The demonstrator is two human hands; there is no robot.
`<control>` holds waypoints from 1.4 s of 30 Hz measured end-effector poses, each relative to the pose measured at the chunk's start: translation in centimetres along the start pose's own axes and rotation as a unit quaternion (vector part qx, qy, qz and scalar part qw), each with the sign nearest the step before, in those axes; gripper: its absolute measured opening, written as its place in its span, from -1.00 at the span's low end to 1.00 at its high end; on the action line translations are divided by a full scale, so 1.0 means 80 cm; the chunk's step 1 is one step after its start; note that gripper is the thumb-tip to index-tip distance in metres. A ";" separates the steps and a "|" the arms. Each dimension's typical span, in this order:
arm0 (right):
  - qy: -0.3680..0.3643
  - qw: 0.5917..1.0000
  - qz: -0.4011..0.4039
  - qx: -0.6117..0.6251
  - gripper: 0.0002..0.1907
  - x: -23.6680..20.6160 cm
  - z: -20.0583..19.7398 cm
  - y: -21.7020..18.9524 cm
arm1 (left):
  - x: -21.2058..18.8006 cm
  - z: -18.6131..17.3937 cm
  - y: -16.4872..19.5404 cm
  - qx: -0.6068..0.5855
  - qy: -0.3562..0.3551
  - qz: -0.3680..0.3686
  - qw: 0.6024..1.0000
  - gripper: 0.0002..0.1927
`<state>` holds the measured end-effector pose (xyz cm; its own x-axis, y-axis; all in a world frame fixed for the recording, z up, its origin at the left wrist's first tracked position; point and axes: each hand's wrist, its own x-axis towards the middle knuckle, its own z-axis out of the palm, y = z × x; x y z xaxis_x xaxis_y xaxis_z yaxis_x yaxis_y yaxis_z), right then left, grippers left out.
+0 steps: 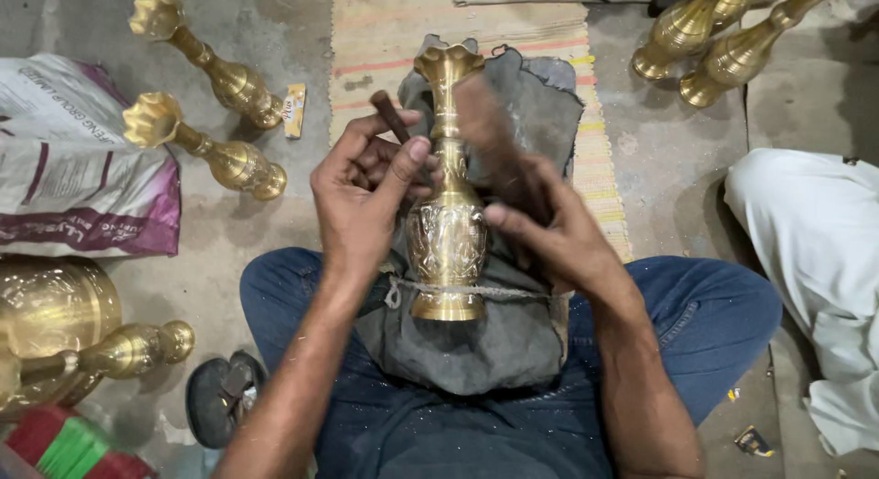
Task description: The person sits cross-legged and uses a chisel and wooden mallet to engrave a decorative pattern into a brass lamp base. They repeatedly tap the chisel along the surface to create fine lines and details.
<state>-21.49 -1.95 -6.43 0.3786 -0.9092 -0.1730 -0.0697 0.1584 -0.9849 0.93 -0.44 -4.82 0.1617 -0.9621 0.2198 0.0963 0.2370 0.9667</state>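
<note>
- The grey cloth lay nearest, across the lap in blue jeans.
- On it rested the brass vase, tied down with string, its fluted mouth pointing far.
- The left hand was clamped on a dark chisel against the vase's neck.
- The right hand was closed on a blurred mallet.
- More brass vases lay far left.

vase sits on a cloth in the lap, two more vases lying off to the left, sack beyond them
</note>
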 end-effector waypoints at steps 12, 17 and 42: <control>0.134 0.924 -0.138 -0.331 -0.52 0.001 -0.052 -0.019 | 0.042 0.001 0.030 0.095 -0.216 -0.074 0.969 -0.69; 0.140 0.933 -0.110 -0.312 -0.51 -0.011 -0.054 -0.022 | 0.070 0.003 0.028 0.123 -0.315 -0.080 0.938 -0.63; 0.367 0.876 -0.237 -0.206 -0.78 -0.055 -0.045 0.024 | 0.101 0.027 0.048 0.238 -0.520 0.076 0.817 -0.53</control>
<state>-26.58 0.96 -7.55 -0.2289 -0.8622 0.4519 -0.4501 -0.3178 -0.8345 0.49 -7.60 0.92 -0.8092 -0.5797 0.0954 -0.2803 0.5237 0.8045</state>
